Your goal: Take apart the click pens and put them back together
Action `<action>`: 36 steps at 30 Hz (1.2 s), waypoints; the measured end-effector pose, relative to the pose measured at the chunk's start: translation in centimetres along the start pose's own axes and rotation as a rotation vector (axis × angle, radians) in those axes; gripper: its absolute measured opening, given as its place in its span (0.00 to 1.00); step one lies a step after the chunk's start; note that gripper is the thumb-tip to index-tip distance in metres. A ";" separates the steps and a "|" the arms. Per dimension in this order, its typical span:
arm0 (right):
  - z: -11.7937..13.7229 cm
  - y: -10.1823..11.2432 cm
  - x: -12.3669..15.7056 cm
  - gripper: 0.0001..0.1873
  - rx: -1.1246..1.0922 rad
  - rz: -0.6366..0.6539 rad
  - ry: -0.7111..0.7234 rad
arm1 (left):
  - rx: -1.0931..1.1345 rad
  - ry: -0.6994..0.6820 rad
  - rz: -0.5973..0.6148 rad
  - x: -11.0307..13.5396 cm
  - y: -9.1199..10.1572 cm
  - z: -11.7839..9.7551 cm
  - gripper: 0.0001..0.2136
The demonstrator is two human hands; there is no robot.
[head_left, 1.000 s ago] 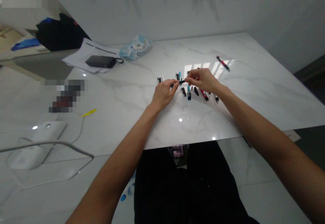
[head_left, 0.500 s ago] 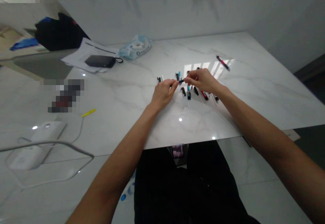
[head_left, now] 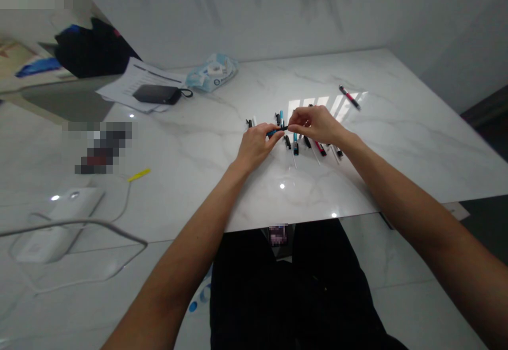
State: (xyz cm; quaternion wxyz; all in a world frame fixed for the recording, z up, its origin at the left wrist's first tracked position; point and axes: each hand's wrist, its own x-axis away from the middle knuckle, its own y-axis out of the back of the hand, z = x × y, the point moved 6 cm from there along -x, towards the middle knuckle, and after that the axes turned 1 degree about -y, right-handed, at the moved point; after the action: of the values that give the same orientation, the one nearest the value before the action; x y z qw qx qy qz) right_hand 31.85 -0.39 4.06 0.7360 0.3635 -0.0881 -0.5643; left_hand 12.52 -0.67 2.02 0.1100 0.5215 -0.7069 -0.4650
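Going L to R: white plastic box (head_left: pixel 59 228) w/ a thin cable, low down, not sure what it is. Above it, a black bag (head_left: pixel 93 48) sits off past the table. Small yellow stick (head_left: pixel 138 175) lies near the table's edge. On the white marble table (head_left: pixel 416 143), there's a stack of papers (head_left: pixel 135 88) w/ a black pouch (head_left: pixel 155 94) on top, and a wipes packet (head_left: pixel 210 73) just beside them.

Middle of the table: L hand (head_left: pixel 254 149) and R hand (head_left: pixel 313 125) are both clenched in a pinch on a black-and-blue pen (head_left: pixel 278 133), held just above the table, right over a loose row of pen parts (head_left: pixel 307 143). L fingers seem to have the blue body, R fingertips (head_left: pixel 291 126) the black end. Row incl. a teal-and-black pen (head_left: pixel 295 143) and a red one (head_left: pixel 320 149). Further R, a red-and-black pen (head_left: pixel 349 97) lies by itself, well apart.
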 end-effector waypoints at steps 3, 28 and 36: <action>-0.1 0.0 0.0 0.18 0.034 -0.003 -0.038 | 0.004 0.000 0.005 0.0 0.0 0.0 0.17; 0.1 0.0 0.1 0.22 0.066 0.043 -0.040 | -0.016 -0.005 0.015 0.0 -0.1 0.1 0.21; -0.4 0.0 0.0 0.18 0.017 0.043 -0.013 | 0.001 0.009 0.022 0.1 0.1 0.1 0.16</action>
State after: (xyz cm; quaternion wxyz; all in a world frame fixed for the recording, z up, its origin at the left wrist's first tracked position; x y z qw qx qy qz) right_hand 32.04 -0.19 3.83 0.7443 0.3639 -0.1054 -0.5501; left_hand 12.37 -0.73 1.98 0.1178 0.5159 -0.7122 -0.4611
